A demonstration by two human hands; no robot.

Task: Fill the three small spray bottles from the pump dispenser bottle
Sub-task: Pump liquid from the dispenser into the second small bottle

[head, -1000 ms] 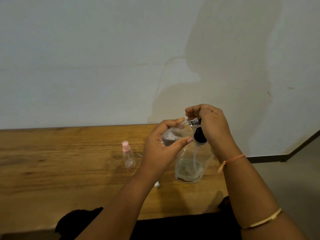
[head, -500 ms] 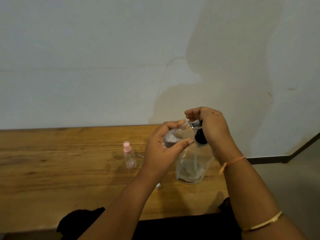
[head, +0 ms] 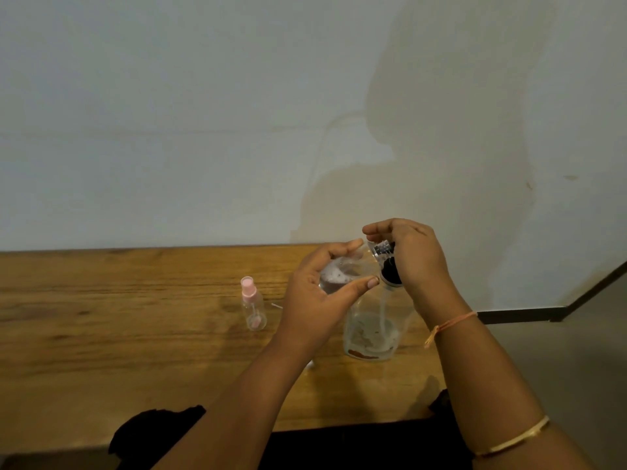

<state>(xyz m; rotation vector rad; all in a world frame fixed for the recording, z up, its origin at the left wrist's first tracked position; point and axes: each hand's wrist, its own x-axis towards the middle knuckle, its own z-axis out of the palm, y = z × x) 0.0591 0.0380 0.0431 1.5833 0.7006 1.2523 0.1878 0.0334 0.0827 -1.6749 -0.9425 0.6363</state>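
A clear pump dispenser bottle (head: pixel 369 334) stands on the wooden table (head: pixel 118 334), with a little liquid at its bottom. My right hand (head: pixel 414 256) curls over its black and silver pump head (head: pixel 388 262). My left hand (head: pixel 322 293) grips a small clear spray bottle (head: pixel 339 271), tilted with its mouth toward the pump nozzle. One small spray bottle with a pink cap (head: pixel 252 308) stands upright on the table to the left of my hands. No third small bottle can be made out.
A pale wall rises right behind the table's far edge. The table ends just right of the dispenser, with grey floor (head: pixel 576 351) beyond. Something small and clear (head: pixel 308 363) lies under my left wrist. Dark cloth (head: pixel 156 432) lies at the near edge.
Both hands and the held bottle stay in nearly the same pose over the dispenser. Only a slight shift of view shows.
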